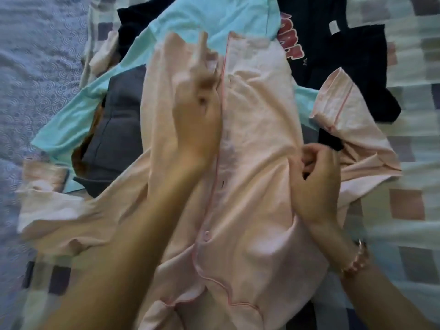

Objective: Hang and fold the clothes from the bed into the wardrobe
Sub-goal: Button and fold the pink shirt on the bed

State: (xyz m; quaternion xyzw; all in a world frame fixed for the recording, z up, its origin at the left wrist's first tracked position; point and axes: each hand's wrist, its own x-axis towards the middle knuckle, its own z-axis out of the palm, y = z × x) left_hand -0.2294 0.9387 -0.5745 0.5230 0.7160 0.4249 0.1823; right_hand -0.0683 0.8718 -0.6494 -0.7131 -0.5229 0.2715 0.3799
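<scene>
A pale pink button-front shirt [252,144] with darker pink piping lies spread face up on the pile of clothes on the bed. My left hand [197,108] lies on the shirt's left front beside the button placket, fingers stretched out and blurred by motion. My right hand [314,177] pinches a fold of the pink fabric at the shirt's right side, fingers curled. A bead bracelet [354,260] sits on my right wrist. The shirt's sleeves spread to the left [47,206] and right [345,108].
Under the pink shirt lie a mint-green garment [202,15], a grey garment [119,129] and a dark navy garment with pink lettering [316,44]. A checked blanket [414,210] covers the bed on the right; a blue patterned sheet [31,79] shows on the left.
</scene>
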